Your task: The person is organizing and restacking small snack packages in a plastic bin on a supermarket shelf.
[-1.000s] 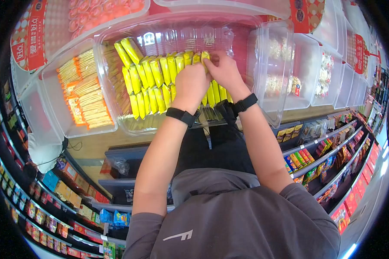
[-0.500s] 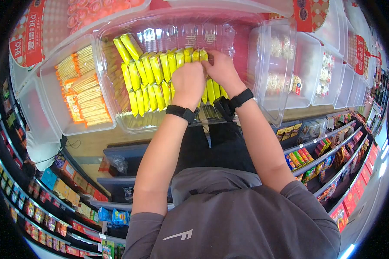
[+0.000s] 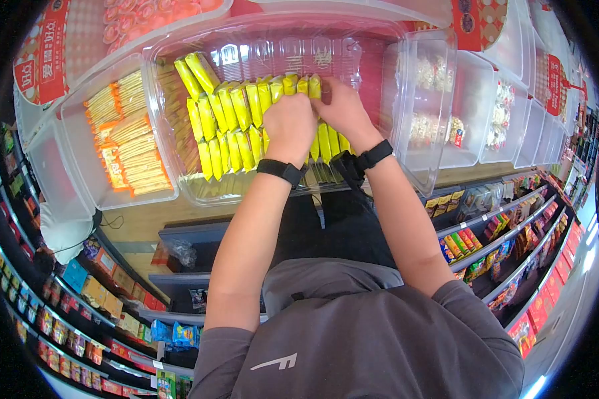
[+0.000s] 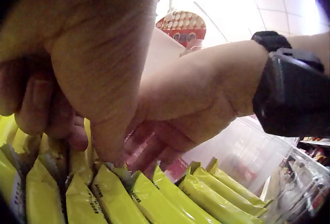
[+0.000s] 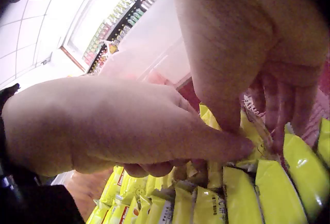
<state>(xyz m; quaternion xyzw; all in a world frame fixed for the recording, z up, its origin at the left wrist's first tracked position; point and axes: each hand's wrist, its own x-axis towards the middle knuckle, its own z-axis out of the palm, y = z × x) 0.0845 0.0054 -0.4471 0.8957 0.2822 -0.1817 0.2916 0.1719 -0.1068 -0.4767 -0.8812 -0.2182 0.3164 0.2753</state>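
Yellow packets (image 3: 238, 108) stand in two rows, with two more lying slanted at the upper left, in a clear plastic tray (image 3: 374, 40). At the upper row's right part, the left hand (image 3: 291, 126) curls its fingers over packets, its thumb on the opposite side; the left wrist view shows this hand (image 4: 98, 54) close up. The right hand (image 3: 345, 114) pinches the end packet (image 3: 314, 86) between thumb and fingers. In the right wrist view the right hand (image 5: 247, 43) reaches down beside the left thumb, the two hands touching or nearly so. Fingertips are partly hidden among the packets.
Left of the tray is a bin of orange-wrapped sticks (image 3: 134, 143). To its right stand clear bins (image 3: 471, 100) with white-wrapped items. Pink items (image 3: 136, 23) fill a container behind. Stocked shelves (image 3: 499, 246) lie below on both sides.
Both hands keep nearly the same place and grip. The end packet and the right hand's fingers sit very slightly further left than a second ago.
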